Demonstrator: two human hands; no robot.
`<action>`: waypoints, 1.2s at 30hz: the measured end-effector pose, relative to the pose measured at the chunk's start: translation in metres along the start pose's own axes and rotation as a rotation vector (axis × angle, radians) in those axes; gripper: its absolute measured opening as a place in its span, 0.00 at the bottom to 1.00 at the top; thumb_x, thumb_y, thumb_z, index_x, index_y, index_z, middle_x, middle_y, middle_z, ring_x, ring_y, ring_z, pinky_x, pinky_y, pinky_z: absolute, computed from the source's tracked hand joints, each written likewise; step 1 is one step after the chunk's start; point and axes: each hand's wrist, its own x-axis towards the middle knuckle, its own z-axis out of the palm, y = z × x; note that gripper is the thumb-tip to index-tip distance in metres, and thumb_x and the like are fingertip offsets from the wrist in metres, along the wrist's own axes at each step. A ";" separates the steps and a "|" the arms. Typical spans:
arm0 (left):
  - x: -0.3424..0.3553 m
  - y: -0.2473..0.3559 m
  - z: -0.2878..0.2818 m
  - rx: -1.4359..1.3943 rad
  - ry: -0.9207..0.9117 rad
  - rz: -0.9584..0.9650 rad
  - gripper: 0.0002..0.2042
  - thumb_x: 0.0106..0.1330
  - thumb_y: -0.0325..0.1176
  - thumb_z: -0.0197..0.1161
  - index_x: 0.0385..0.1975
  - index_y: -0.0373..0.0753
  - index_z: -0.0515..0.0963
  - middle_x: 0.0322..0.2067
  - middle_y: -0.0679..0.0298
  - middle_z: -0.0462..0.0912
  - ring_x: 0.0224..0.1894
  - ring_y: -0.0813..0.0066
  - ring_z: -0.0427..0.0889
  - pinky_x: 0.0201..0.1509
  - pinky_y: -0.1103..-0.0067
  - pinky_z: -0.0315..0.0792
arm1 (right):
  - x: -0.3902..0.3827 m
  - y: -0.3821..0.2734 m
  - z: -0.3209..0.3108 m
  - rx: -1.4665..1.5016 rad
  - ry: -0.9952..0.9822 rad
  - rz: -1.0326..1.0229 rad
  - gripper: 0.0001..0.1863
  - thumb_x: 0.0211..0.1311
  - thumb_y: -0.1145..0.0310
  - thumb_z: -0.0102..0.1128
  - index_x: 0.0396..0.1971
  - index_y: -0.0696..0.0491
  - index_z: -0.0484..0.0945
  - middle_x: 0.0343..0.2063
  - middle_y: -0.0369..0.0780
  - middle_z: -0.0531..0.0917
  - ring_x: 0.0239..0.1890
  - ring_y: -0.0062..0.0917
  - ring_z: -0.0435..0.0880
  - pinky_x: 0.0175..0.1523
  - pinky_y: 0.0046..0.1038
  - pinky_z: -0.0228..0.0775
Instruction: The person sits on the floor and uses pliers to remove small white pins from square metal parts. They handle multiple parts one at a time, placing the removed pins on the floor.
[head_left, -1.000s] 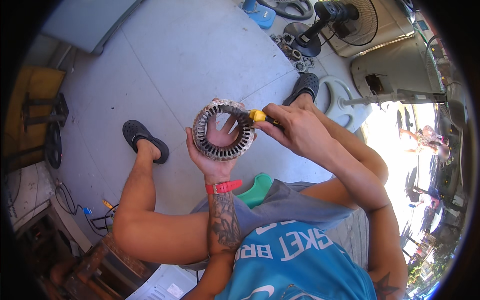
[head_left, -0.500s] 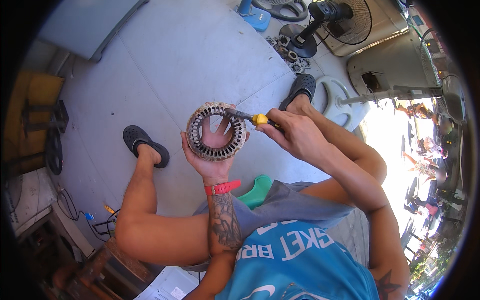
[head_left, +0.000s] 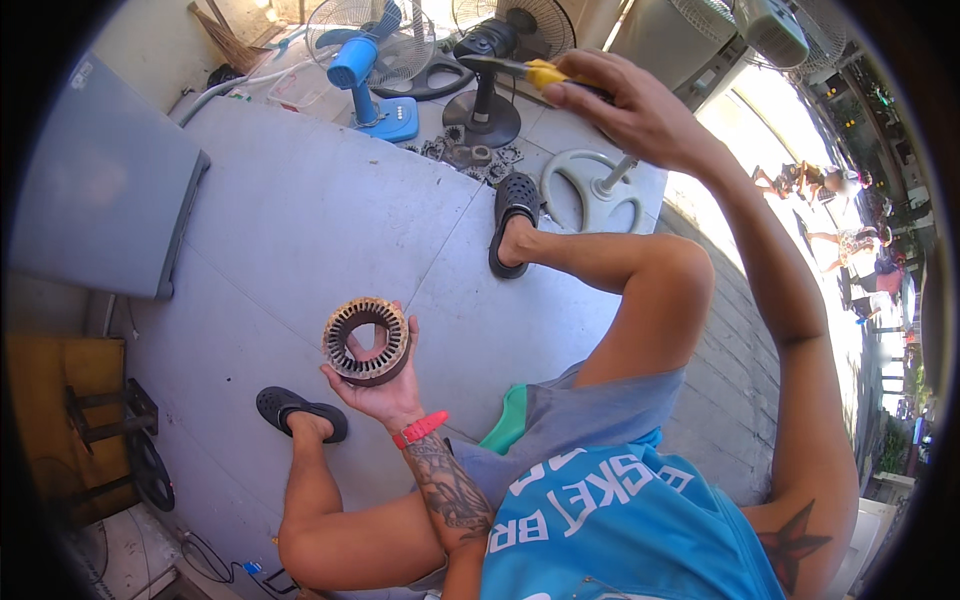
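Note:
My left hand [head_left: 390,393] holds up a slotted metal stator ring [head_left: 398,348], its fingers curled round and behind it. Some of the fingers show through the ring's central hole. The rim looks brown and worn, with dark slots all around the inside. Far ahead and to the right, my right hand [head_left: 640,108] is closed on pliers [head_left: 545,73] with yellow and black handles. Their dark narrow jaws point left, well away from the ring and in front of a black fan. Whether the jaws are apart cannot be made out.
Ahead stand a blue fan [head_left: 355,65], a black fan [head_left: 485,115] and a pale round fan base [head_left: 590,195]. Several small metal parts [head_left: 470,152] lie by the black fan. A grey cabinet [head_left: 105,190] is at left. My legs are spread around a green seat [head_left: 508,420].
My right hand has swung the pliers off the ring, forward and up. My left hand has lowered the ring toward the left. The whole view has also shifted.

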 end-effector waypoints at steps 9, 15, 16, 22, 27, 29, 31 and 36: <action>0.042 0.012 0.000 0.865 0.053 0.217 0.37 0.68 0.49 0.69 0.74 0.48 0.59 0.60 0.58 0.73 0.59 0.63 0.75 0.56 0.59 0.77 | -0.170 0.196 0.188 -0.013 -0.303 0.325 0.22 0.66 0.50 0.65 0.43 0.56 0.84 0.46 0.49 0.81 0.51 0.47 0.76 0.56 0.45 0.67; 0.131 0.003 0.004 2.036 0.003 0.423 0.55 0.45 0.51 0.85 0.73 0.39 0.61 0.62 0.47 0.70 0.63 0.52 0.73 0.68 0.58 0.68 | -0.307 0.172 0.339 0.138 -0.498 0.599 0.20 0.65 0.60 0.62 0.56 0.48 0.80 0.57 0.47 0.77 0.55 0.50 0.73 0.65 0.47 0.67; 0.133 0.007 0.004 2.126 -0.022 0.373 0.55 0.44 0.51 0.85 0.74 0.43 0.61 0.65 0.47 0.66 0.67 0.47 0.67 0.69 0.53 0.64 | -0.314 0.161 0.341 0.121 -0.497 0.585 0.20 0.65 0.60 0.62 0.55 0.48 0.80 0.56 0.47 0.77 0.56 0.50 0.73 0.65 0.46 0.67; 0.150 0.015 -0.037 2.556 0.011 0.068 0.54 0.40 0.51 0.84 0.73 0.54 0.64 0.68 0.45 0.62 0.71 0.39 0.60 0.66 0.41 0.63 | -0.322 0.135 0.303 0.061 -0.415 0.453 0.19 0.66 0.58 0.64 0.52 0.50 0.80 0.56 0.46 0.78 0.57 0.46 0.73 0.65 0.45 0.66; 0.209 -0.002 -0.070 2.716 -0.157 -0.032 0.52 0.44 0.56 0.81 0.73 0.53 0.65 0.66 0.46 0.65 0.67 0.43 0.64 0.62 0.45 0.68 | -0.308 0.119 0.300 0.031 -0.332 0.461 0.18 0.66 0.57 0.65 0.50 0.52 0.79 0.55 0.45 0.78 0.59 0.43 0.74 0.64 0.45 0.66; 0.229 -0.004 -0.076 2.807 -0.107 -0.024 0.51 0.44 0.54 0.82 0.73 0.54 0.64 0.68 0.47 0.61 0.68 0.44 0.62 0.63 0.45 0.66 | -0.288 0.132 0.307 0.007 -0.302 0.482 0.18 0.66 0.57 0.65 0.49 0.52 0.79 0.55 0.45 0.78 0.59 0.42 0.74 0.64 0.44 0.66; 0.244 -0.002 -0.083 2.801 -0.097 -0.024 0.53 0.44 0.53 0.82 0.74 0.55 0.62 0.69 0.47 0.59 0.69 0.42 0.61 0.63 0.44 0.67 | -0.259 0.164 0.309 -0.018 -0.287 0.517 0.15 0.67 0.58 0.64 0.47 0.50 0.80 0.47 0.43 0.81 0.55 0.41 0.78 0.61 0.45 0.67; 0.287 0.008 -0.104 2.789 -0.054 0.018 0.53 0.45 0.51 0.82 0.75 0.55 0.60 0.70 0.45 0.59 0.70 0.40 0.60 0.64 0.44 0.67 | -0.151 0.253 0.346 0.056 -0.419 0.594 0.13 0.67 0.59 0.60 0.44 0.51 0.81 0.42 0.44 0.84 0.49 0.43 0.83 0.54 0.45 0.74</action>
